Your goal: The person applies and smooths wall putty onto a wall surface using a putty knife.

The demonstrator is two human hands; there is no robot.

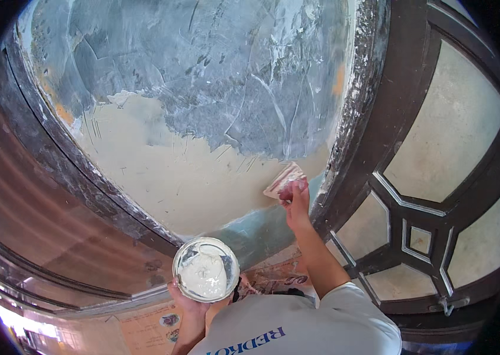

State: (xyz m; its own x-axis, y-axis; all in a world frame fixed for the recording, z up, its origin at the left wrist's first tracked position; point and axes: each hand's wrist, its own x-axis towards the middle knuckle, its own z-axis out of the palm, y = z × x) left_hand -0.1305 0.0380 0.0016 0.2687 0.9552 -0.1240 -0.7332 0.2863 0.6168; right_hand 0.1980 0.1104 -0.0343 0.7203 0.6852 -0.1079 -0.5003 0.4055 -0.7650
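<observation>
Cream filler [149, 171]: spread in a broad band over the lower part of the panel, its upper edge ragged, with thin streaks and scratch marks here and there
Panel [214, 65]: blue-grey and mottled above the band, scored with pale lines, an orange patch near each side edge; a greenish strip [244, 234] shows below the filler
Right hand [298, 204]: thumb and fingers pinched together on the scraper, the bare forearm reaching up from the lower right
Scraper [278, 185]: flat and pale with reddish-brown streaks, tilted, at the right end of the cream band; whether its edge presses on the surface cannot be told
Left hand [188, 303]: clasped on the tub from the lower left, some fingers hidden beneath it
Tub [176, 267]: round, mouth upward, just below the panel in view, its rim smeared
White paste [204, 273]: thick and uneven inside the tub, with smears up the inner wall
Dark frame [369, 77]: flecked with white, running along both sides of the panel
Dark door [407, 89]: on the right, with pale insets, some edged by silvery strips
Shirt [303, 325]: light grey, blue lettering across it
</observation>
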